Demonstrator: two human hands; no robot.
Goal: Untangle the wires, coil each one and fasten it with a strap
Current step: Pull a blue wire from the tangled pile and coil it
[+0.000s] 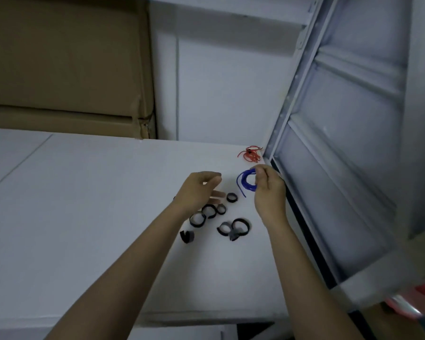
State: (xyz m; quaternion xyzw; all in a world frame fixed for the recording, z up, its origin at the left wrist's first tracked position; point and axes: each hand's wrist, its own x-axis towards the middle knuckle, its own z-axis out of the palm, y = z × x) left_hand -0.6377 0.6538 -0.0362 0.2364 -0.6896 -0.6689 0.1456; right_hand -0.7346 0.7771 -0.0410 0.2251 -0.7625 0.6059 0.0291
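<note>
Right hand pinches one coiled blue wire; left hand hovers loosely open over seven black looped straps; one red wire bundle lies at the desk's far right corner.

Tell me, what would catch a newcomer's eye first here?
Probably the blue wire coil, pinched in the right hand above the white table. Next, the red wire bundle at the table's far edge, and the cluster of black straps lying below the empty left hand.

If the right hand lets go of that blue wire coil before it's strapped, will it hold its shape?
Probably not: the blue wire coil is thin, with a loose tail hanging, so it would likely spring open. It looks light, pinched by the right hand alone.
</note>
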